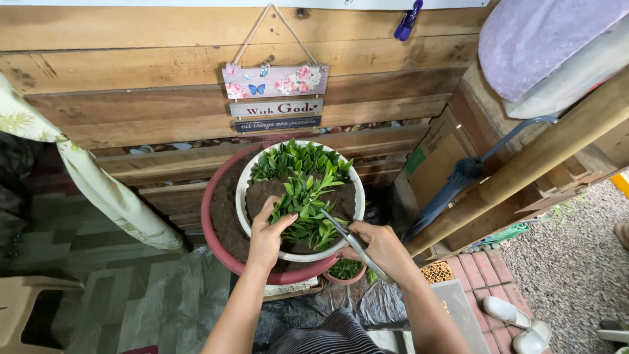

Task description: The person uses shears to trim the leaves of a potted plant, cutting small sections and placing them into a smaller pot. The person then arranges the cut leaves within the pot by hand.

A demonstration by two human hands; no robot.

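Left hand (267,237): centre frame, fingers closed around the leafy plant stem (303,196).
Right hand (382,248): lower centre-right, gripping scissors (346,237), blades at the stem base.
Plant: in white pot (359,196), nested inside red pot (208,216).

Both bare forearms come up from the bottom edge and angle in toward each other. The left hand (267,237) is curled, thumb sticking out to the right, fingers pinched closed around something thin. The right hand (380,248) sits a bit lower, knuckles up, fingers wrapped closed in a grip, wrist bent slightly inward.
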